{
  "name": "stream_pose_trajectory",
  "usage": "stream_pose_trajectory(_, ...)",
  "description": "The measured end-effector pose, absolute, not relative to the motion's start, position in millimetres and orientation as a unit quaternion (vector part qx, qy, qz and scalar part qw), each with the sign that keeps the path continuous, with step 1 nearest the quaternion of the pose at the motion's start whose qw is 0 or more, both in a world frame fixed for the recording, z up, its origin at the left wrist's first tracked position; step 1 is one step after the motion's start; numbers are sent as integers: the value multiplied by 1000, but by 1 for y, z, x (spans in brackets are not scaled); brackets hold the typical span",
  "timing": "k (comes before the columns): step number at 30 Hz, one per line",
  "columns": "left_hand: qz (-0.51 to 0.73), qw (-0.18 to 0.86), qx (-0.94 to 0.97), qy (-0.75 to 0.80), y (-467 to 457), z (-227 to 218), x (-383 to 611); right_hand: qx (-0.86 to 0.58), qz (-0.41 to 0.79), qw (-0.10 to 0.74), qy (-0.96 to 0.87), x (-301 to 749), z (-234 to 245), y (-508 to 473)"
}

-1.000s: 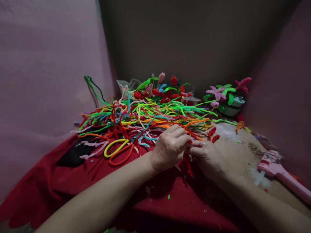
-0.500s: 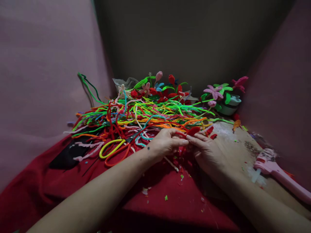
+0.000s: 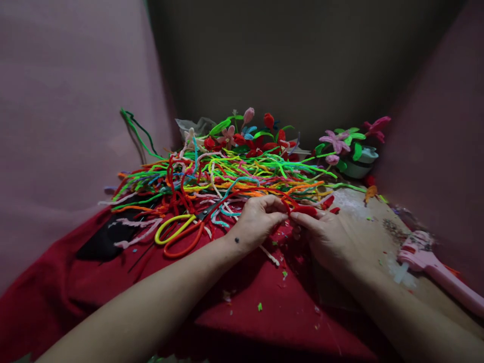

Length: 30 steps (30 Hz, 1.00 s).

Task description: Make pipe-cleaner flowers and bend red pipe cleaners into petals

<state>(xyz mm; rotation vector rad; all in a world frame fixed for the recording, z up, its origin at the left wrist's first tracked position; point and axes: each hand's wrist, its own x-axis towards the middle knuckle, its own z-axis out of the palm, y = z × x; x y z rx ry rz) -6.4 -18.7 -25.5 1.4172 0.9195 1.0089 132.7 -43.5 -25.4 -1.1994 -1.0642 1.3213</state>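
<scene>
Between my two hands runs a fuzzy red pipe cleaner, bent into a flat petal-like loop on the right side. My left hand pinches it between thumb and forefinger. Close against it, my right hand grips the looped part with thumb and fingers; some of its fingers are hidden. A long red strand arcs from the hands toward the pile at the left. Scissors with one yellow and one orange handle lie left of my left wrist, their blades partly under the strands.
A heap of coloured pipe cleaners spreads behind my hands, with finished fuzzy flowers beyond. A potted flower stands back right. A pink glue gun lies on a board at right. Scraps dot the red cloth.
Both hands stay close together on the red pipe cleaner. The red loop has tipped lower between my fingers, and a strand now curls up above the pinch.
</scene>
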Motion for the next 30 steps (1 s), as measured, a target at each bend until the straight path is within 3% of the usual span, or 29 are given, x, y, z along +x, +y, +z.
stream_pose_trajectory(6, 430, 492, 656, 378, -16, -33, -7, -501, 538, 513, -443, 134, -30, -42)
stream_pose_trajectory(13, 350, 177, 867, 307, -26, -34, -15, -460, 558, 526, -446, 134, -34, -41)
stream_pose_trajectory(16, 311, 126, 905, 261, -28, -30, -16, -460, 555, 530, -447, 135, -35, -39)
stream_pose_trajectory(18, 353, 174, 872, 291, -27, -27, -15, -465, 548, 534, -445, 135, -32, -40)
stream_pose_trajectory(21, 420, 362, 748, 365, -21, -19, -16, -476, 529, 537, -453, 133, -28, -43)
stream_pose_trajectory(24, 348, 538, 672, 372, -16, -13, -18, -487, 491, 522, -499, 133, -25, -47)
stream_pose_trajectory(27, 299, 575, 659, 383, -14, -12, -18, -498, 400, 507, -579, 135, -27, -49)
stream_pose_trajectory(30, 297, 501, 700, 413, -16, -15, -16, -494, 294, 492, -653, 138, -32, -49)
